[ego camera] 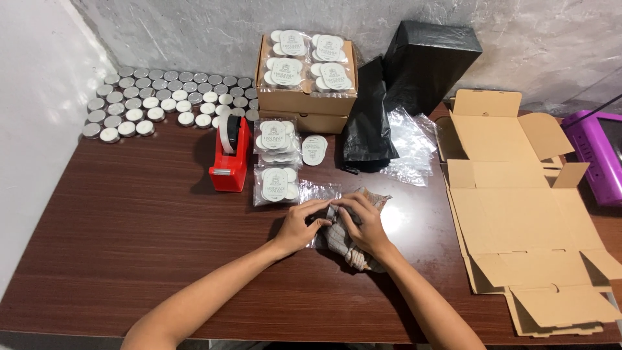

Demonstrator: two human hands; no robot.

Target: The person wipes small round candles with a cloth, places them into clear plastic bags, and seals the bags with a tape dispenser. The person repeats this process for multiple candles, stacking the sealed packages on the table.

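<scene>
Small clear plastic pouch (pixel 337 230) with beige contents, crumpled, flat on brown table centre

Small packing workshop: flat cartons (pixel 518 220), tape dispenser (pixel 230 155), tealight rows (pixel 162 104).

a dark reddish-brown wooden table (pixel 129 220) with a visible grain fills most of the view, its far edge pushed against a rough, grey plastered wall (pixel 194 32) (mottled and unevenly trowelled). a smoother, paler wall (pixel 32 129) runs along the left side, so the 2 walls meet in a corner beyond the table. light falls from above, leaving a soft sheen on the tabletop.
</scene>
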